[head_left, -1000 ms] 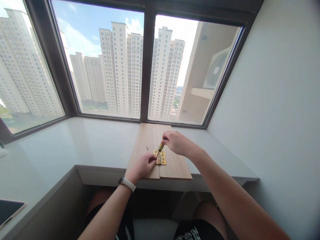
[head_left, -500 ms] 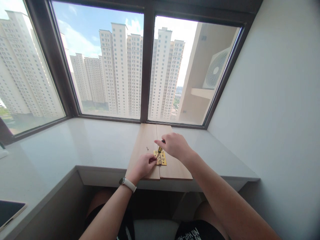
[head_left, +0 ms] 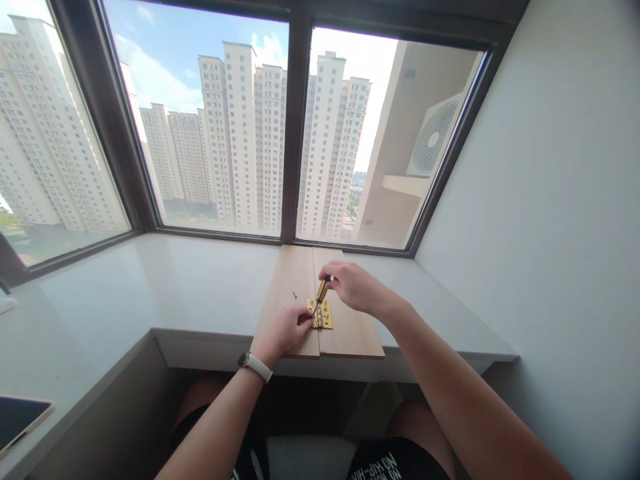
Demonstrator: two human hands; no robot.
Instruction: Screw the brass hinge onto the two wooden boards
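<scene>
A brass-coloured hinge (head_left: 325,316) lies across the seam between two pale wooden boards (head_left: 280,283), with several screws in its leaves. My right hand (head_left: 353,285) is closed round the top of a yellow-and-black screwdriver (head_left: 321,291). The screwdriver leans, its shaft pointing down and left to the hinge's left leaf. My left hand (head_left: 289,328) rests on the left board, thumb and fingers pinched at the screwdriver's tip. What lies between those fingers is too small and hidden to tell. A loose screw (head_left: 295,295) lies on the left board, above my left hand.
The boards sit on a white windowsill counter (head_left: 210,287) below dark-framed windows (head_left: 293,133). A flat dark-screened device (head_left: 23,420) lies at the counter's left end. A white wall (head_left: 550,187) rises on the right. My legs are under the counter.
My right hand has turned on the screwdriver's handle, its thumb swinging in and more of the yellow handle showing. My left hand stays at the hinge.
</scene>
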